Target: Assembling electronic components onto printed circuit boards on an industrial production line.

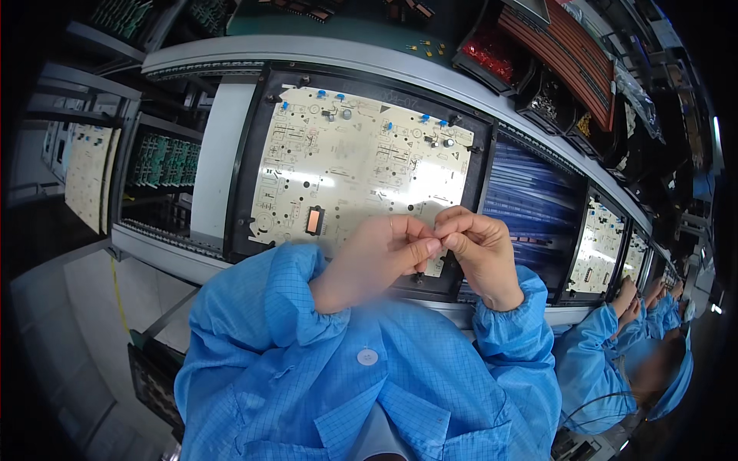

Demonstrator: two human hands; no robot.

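The left hand and the right hand meet over the near edge of the cream circuit board, right of its middle, each with thumb and index finger drawn together in a pinch; the two pairs of fingertips touch or nearly touch, and I cannot tell whether a tiny part is gripped between them. The board lies in a black frame with small dark knobs around its rim, set between the metal rails of a line. Blue parts and small cylinders stand along the board's far edge, toward both far corners, and a dark rectangular component with an orange face sits near the near-left corner, just beside the left hand. Between these, the board's middle is mostly bare, giving the fingers open room ahead; a pale panel adjoins the frame's left edge, and blue striped material its right. The hands and blue sleeves hide much of the near edge, the left hand is blurred, glare whitens the board's right half, and a co-worker at the right is partly lost toward the dark rim.
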